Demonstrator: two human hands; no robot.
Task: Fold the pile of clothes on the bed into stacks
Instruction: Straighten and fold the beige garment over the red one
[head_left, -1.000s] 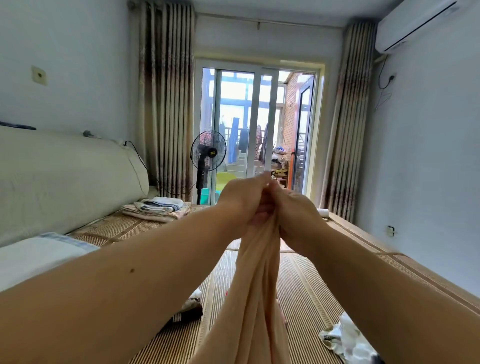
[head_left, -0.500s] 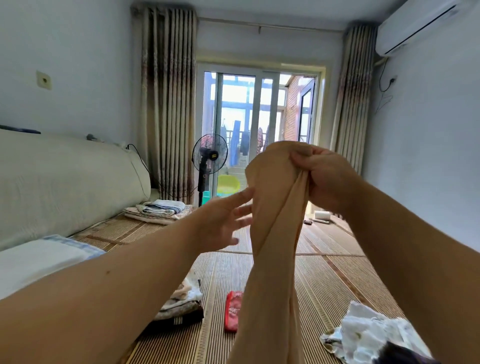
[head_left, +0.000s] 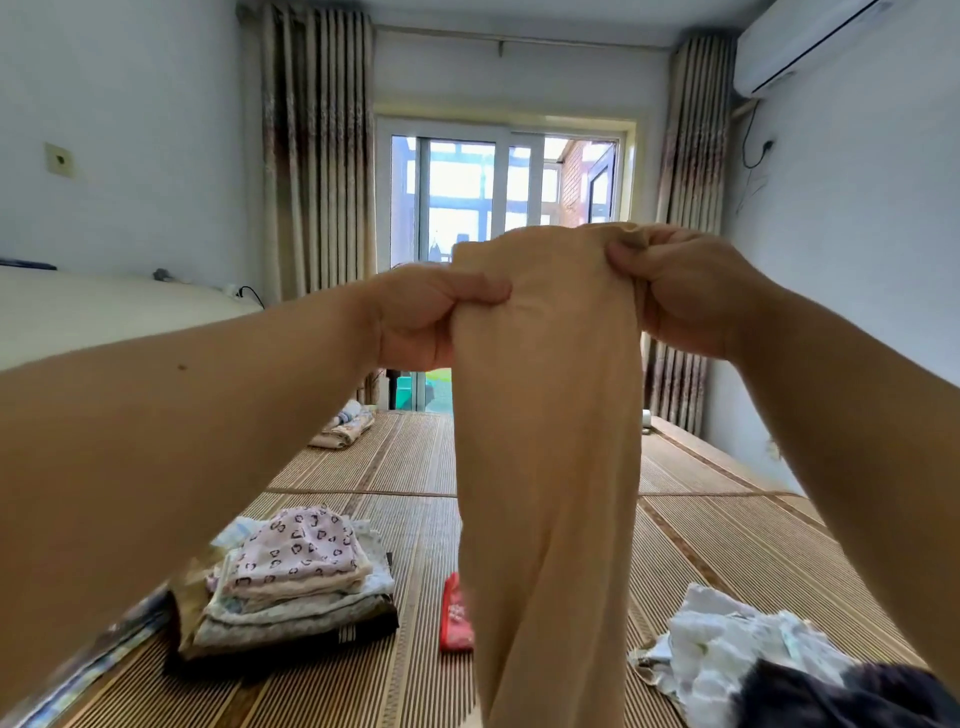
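A long beige garment (head_left: 545, 441) hangs in front of me, held up by its top edge. My left hand (head_left: 426, 317) grips its left top corner, thumb over the cloth. My right hand (head_left: 680, 286) pinches the right top corner a little higher. Below on the left, a stack of folded clothes (head_left: 291, 587) sits on the bed's straw mat (head_left: 727, 545), topped by a pink heart-print piece. An unfolded heap of white and dark clothes (head_left: 753, 660) lies at the lower right. The garment's lower end runs out of view.
A small red item (head_left: 454, 616) lies on the mat beside the hanging garment. A second folded pile (head_left: 345, 426) sits far back on the left near the curtains. A pale headboard (head_left: 104, 312) runs along the left; a glass door is straight ahead.
My left hand, open half a second ago, has taken hold of the garment's top. Both hands have spread apart, stretching the top edge wide. The view has tilted down, showing the folded stack.
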